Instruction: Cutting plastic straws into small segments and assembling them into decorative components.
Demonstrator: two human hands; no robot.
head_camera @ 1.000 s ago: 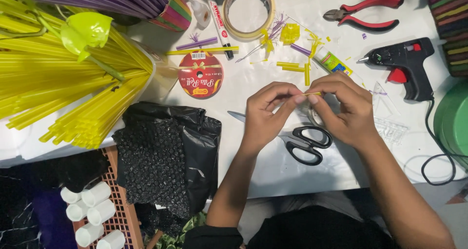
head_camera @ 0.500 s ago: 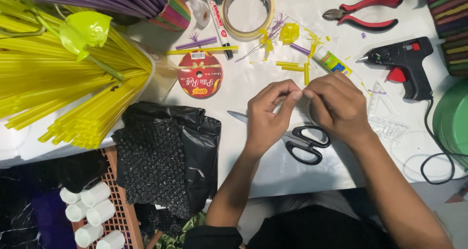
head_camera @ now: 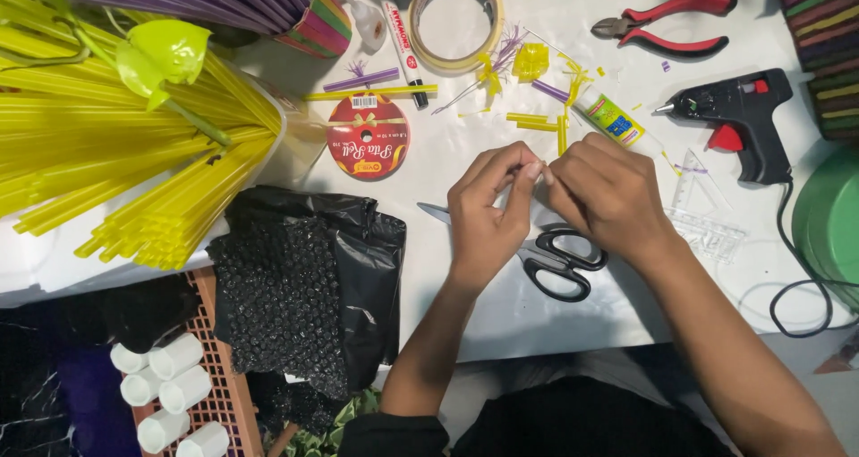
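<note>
My left hand (head_camera: 488,211) and my right hand (head_camera: 604,193) meet fingertip to fingertip over the white table (head_camera: 465,305), pinching something small and pale between them; the fingers hide most of it. Black-handled scissors (head_camera: 559,260) lie on the table directly under both hands. Just beyond my hands lie yellow straw offcuts (head_camera: 528,121) and a small glue tube (head_camera: 613,119).
A bundle of yellow straws (head_camera: 116,153) fills the left. Black bubble wrap (head_camera: 286,300) hangs over the table's front edge. A ribbon spool (head_camera: 367,148), tape roll (head_camera: 456,18), red pliers (head_camera: 671,23), black glue gun (head_camera: 738,117) and green bin (head_camera: 832,224) surround my hands.
My fingertips have closed together and shifted slightly; the small yellowish bit that showed between them a second ago is now hidden. Nothing else on the table moved.
</note>
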